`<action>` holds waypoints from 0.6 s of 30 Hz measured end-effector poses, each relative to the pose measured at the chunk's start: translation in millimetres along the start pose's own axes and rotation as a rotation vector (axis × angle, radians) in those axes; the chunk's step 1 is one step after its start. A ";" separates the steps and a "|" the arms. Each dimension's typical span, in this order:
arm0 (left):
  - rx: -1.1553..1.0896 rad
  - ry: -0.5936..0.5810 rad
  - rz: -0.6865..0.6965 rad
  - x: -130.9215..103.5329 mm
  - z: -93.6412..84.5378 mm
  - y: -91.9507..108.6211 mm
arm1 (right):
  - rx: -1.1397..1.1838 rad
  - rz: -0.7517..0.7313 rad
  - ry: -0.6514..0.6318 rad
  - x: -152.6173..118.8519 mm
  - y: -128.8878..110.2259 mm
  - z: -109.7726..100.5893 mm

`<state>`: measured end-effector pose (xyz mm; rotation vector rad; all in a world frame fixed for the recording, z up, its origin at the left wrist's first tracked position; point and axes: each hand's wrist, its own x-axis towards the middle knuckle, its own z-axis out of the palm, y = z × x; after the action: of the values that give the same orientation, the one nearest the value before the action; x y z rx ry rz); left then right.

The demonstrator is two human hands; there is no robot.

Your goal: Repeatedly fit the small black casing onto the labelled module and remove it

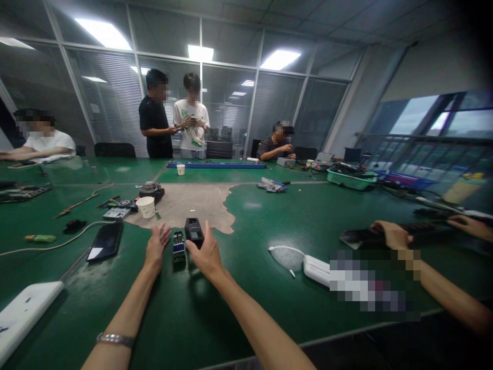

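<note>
My right hand (208, 257) grips a black plastic box-shaped housing (193, 232), with the thumb at its near left edge and the fingers along its right side. Just left of the housing, a small circuit-board module (179, 249) with a blue part stands on the green table (246, 288). My left hand (157, 246) is beside that module, fingers stretched out and apart, holding nothing. A small gap seems to separate it from the module. The undersides of both objects are hidden.
A paper cup (145, 207), loose electronic parts (117, 212) and a dark phone (105, 240) lie to the left. A white power strip (29, 313) is at near left. On the right are a white adapter (316, 270) and another person's hand (393, 235) on a dark device (362, 236).
</note>
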<state>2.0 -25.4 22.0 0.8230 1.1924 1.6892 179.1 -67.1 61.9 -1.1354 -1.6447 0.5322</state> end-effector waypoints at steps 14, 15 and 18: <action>-0.012 0.019 0.011 5.1 -0.9 -3.5 | -0.191 0.022 -0.111 -2.6 -22.3 42.9; -0.013 0.020 0.007 5.0 -0.8 -3.0 | -0.210 0.024 -0.115 -3.6 -22.6 44.1; -0.008 0.024 -0.010 4.3 -0.6 -1.5 | -0.245 0.023 -0.135 -9.4 -18.5 48.7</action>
<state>0.3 -21.5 20.5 0.7919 1.2037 1.6990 127.5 -75.0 53.3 -1.3221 -1.8533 0.4383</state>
